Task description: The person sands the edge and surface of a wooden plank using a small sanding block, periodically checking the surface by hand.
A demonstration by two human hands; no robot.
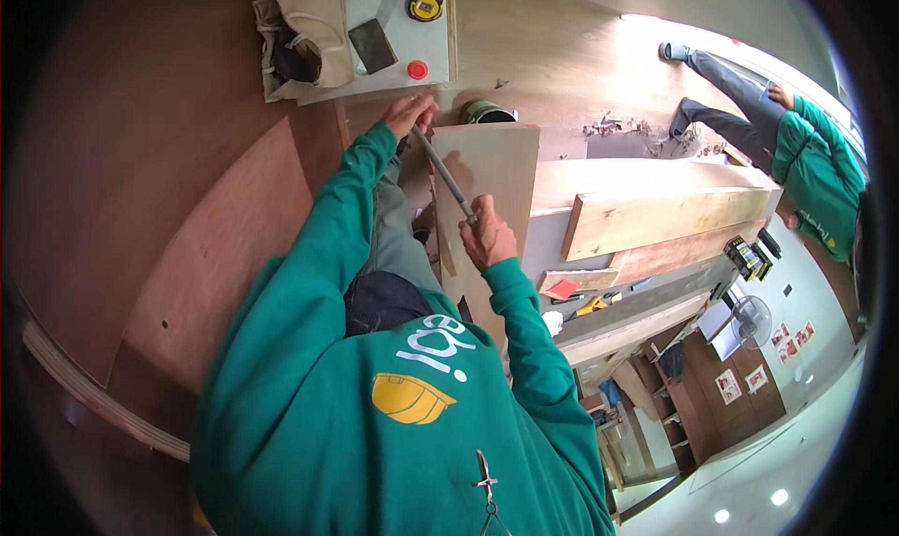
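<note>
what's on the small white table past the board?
On the white table: a yellow tape measure, a red round cap, a dark flat block and a beige bag. The bag's contents are hidden.

A: How much of the file point(446, 176) can you actually see?

B: Only the middle. Its far end sits inside the grip of the left hand point(408, 115), and the near end disappears under the right hand point(487, 236).

A: And the board point(492, 176) it lies across?

B: The lower part is hidden behind the right sleeve point(524, 349) and the person's body.

A: The other person point(805, 161) by the far edge?

B: Cut off by the dark rim; the head isn't shown.

A: The small things on the bench point(646, 297)?

B: Too small to tell, beyond red and yellow bits. The dark round container point(487, 113) past the board is half covered too.
</note>
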